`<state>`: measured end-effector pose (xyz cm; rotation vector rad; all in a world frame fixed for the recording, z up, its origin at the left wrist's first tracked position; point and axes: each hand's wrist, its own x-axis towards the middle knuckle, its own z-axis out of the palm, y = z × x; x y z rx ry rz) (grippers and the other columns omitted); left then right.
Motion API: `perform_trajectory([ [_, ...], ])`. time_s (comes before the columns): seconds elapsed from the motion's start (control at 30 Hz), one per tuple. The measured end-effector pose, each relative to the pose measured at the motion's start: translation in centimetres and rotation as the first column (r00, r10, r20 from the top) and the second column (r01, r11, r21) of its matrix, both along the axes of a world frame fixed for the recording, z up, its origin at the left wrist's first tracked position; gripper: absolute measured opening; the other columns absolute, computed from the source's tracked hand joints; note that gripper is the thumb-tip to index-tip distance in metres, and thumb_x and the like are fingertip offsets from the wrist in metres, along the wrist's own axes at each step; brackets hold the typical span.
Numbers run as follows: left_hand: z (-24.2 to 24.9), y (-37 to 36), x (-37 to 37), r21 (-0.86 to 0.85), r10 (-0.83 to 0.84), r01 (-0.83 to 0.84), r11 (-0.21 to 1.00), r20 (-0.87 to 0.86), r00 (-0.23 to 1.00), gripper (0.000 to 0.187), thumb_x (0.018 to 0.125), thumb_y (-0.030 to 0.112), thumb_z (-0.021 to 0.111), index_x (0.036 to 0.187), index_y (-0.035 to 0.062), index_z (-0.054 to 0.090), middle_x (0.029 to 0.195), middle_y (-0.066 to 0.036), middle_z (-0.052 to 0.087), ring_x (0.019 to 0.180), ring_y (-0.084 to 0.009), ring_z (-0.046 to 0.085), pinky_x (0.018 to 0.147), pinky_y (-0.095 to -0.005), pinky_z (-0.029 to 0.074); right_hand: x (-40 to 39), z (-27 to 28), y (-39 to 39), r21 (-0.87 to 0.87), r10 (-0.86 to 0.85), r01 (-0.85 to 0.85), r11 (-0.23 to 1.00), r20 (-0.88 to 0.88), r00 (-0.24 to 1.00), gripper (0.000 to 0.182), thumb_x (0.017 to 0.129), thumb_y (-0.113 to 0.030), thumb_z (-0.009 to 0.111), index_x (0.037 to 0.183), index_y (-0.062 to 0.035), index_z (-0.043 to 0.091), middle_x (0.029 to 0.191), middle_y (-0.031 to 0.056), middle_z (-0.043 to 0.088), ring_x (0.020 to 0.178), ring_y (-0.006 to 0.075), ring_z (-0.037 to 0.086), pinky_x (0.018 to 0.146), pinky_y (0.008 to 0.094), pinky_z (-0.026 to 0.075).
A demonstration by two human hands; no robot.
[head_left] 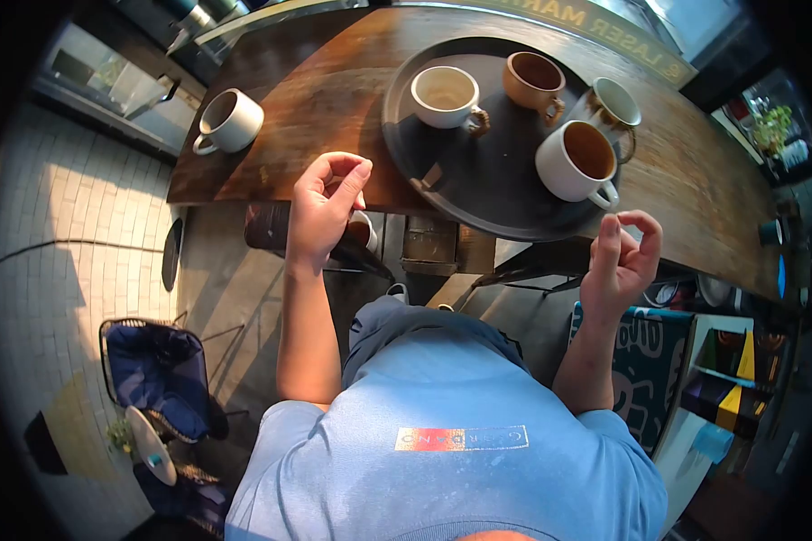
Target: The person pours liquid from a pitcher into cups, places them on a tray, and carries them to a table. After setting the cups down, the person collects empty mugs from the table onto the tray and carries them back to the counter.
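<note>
Tray: round, dark, on the wooden table, near edge overhanging the table edge toward the person. It carries four cups; a fifth sits apart.

Largest to smallest:
- Table: dark wood, tray centre-right, lone white mug well apart at the left end, looks empty.
- Tray: white cup back-left, pale residue inside. Tan cup back-centre, dark inside. Big white mug front-right, brown film inside, handle toward the person. Small cup back-right, partly off the tray rim; contents not readable.
- Left hand: raised just off the tray's near-left rim, fingers curled loosely, holding nothing.
- Right hand: raised just below the tray's near-right edge, thumb and fingers loosely pinched, empty.

Step, as I judge it: both hands flank the tray, not yet touching. A lift would need a grip under the rim on both sides, kept level; four loose cups could slide, the rim one first.
</note>
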<state>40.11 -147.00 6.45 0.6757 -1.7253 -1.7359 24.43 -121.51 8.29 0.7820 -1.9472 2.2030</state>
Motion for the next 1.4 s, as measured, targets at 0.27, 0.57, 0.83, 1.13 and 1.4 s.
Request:
perform_trajectory([
  [0.27,0.7,-9.1,9.4,-0.047,0.443,-0.441,0.896,0.026,0.896,0.031,0.089,0.032,0.063,0.104,0.0062,0.055,0.086,-0.002,0.060,0.064,-0.0044,0.053,0.051,-0.0171,0.037,4.3,-1.0,-4.2,-0.026,0.221,-0.226,0.974,-0.121,0.968,0.012,0.087,0.000,0.060,0.086,-0.0035,0.049,0.056,-0.0056,0.048,0.048,-0.0025,0.036,0.045,0.0145,0.021],
  [0.57,0.8,-18.4,9.9,-0.247,0.375,-0.339,0.908,0.114,0.920,0.033,0.093,0.037,0.055,0.106,0.0061,0.059,0.079,0.000,0.057,0.065,-0.0065,0.053,0.054,-0.0201,0.041,9.4,-1.3,-10.3,0.131,0.159,-0.145,0.981,-0.104,0.982,0.011,0.087,-0.001,0.062,0.083,-0.0036,0.052,0.056,-0.0067,0.046,0.049,-0.0031,0.035,0.045,0.0151,0.021],
  [0.83,1.3,-19.2,11.0,-0.197,-0.027,0.054,0.979,0.137,0.990,0.030,0.097,0.024,0.049,0.110,0.0018,0.063,0.092,-0.002,0.065,0.077,-0.0081,0.058,0.065,-0.0222,0.045,12.8,-1.8,-21.7,0.176,0.266,-0.272,0.946,0.058,0.962,0.015,0.086,-0.013,0.067,0.083,-0.0013,0.057,0.059,-0.0030,0.055,0.055,-0.0001,0.043,0.050,0.0164,0.031],
  [1.13,1.5,-21.4,16.7,-0.250,-0.053,0.083,0.965,0.125,0.991,0.028,0.092,0.014,0.059,0.115,-0.0002,0.060,0.097,-0.006,0.065,0.078,-0.0081,0.059,0.068,-0.0224,0.049,14.3,-2.4,-34.1,0.341,0.390,-0.401,0.850,0.103,0.915,0.037,0.085,-0.033,0.066,0.098,0.0009,0.062,0.073,0.0083,0.065,0.062,0.0121,0.060,0.061,0.0272,0.049],
  [1.4,-0.7,-21.8,23.0,-0.138,0.071,-0.068,0.988,0.013,0.997,0.027,0.091,0.023,0.061,0.112,0.0051,0.061,0.094,-0.003,0.066,0.076,-0.0071,0.057,0.065,-0.0200,0.041,15.6,-0.3,-35.4,0.084,0.500,-0.664,0.743,0.589,0.634,0.038,0.096,-0.035,0.050,0.118,-0.0041,0.052,0.101,0.0098,0.063,0.079,0.0117,0.062,0.058,0.0214,0.044],
])
